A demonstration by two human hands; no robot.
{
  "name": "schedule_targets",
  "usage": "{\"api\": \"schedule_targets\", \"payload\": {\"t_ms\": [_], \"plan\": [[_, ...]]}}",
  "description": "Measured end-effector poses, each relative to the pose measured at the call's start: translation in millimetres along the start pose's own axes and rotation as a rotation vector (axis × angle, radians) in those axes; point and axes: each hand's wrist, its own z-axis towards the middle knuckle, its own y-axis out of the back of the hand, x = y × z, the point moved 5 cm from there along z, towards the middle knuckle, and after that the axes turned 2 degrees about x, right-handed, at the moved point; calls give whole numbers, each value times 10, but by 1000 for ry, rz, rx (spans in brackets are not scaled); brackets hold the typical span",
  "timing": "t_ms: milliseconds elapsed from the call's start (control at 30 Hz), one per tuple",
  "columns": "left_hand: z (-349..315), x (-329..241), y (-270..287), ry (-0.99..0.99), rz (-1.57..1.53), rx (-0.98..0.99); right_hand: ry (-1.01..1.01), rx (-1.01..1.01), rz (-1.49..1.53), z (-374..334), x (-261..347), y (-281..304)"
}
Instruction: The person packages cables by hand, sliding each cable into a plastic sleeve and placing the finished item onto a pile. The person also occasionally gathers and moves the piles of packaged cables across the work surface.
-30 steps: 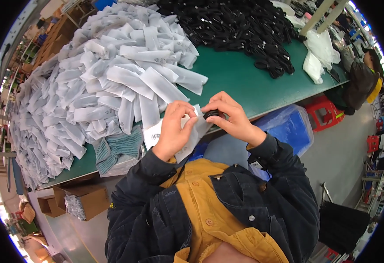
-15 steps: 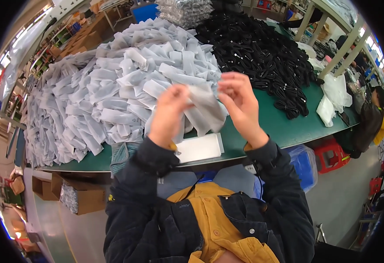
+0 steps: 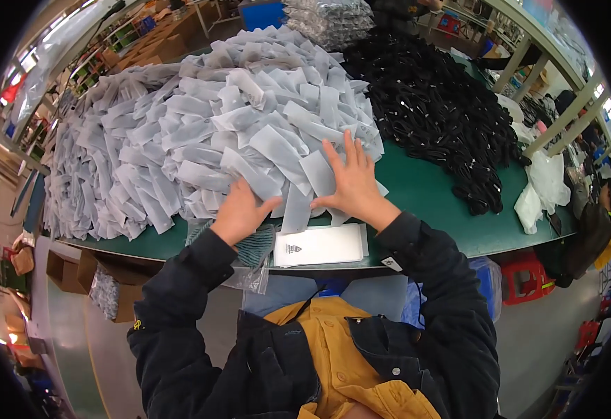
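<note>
A large heap of frosted, translucent packets [image 3: 180, 133] covers the left and middle of the green table. At its near edge, my left hand [image 3: 241, 215] rests against the packets, thumb held away from the fingers, nothing gripped. My right hand [image 3: 356, 185] lies on the heap's right edge with fingers spread. Between the two hands one packet [image 3: 296, 211] points toward me. Just below it lies a flat stack of white printed frosted bags [image 3: 326, 246]. Beside my left wrist is a green-grey striped cloth [image 3: 255, 248], with clear plastic around it.
A pile of black coiled cables [image 3: 431, 119] fills the table's back right. White plastic bags [image 3: 546, 181] lie at the right end. Clear-wrapped bundles [image 3: 330, 21] stand behind. An open cardboard box [image 3: 113, 286] sits lower left; a red stool [image 3: 527, 278] stands lower right.
The frosted packet held up between my hands has been let go onto the heap. Both hands have come down and spread on the packets. The view has shifted slightly.
</note>
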Motion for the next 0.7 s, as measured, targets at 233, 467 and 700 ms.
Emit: {"api": "schedule_targets", "payload": {"t_ms": [233,467,700], "plan": [[387,19,-328,28,-111,-180,-169,114,207,173,-108,-379],[602,229,-486,134,-384,-258,-173,156,277,198,-153,-511],[784,-146,-670,193,-1072,-396,-91,27,496,275,-209,-623]]}}
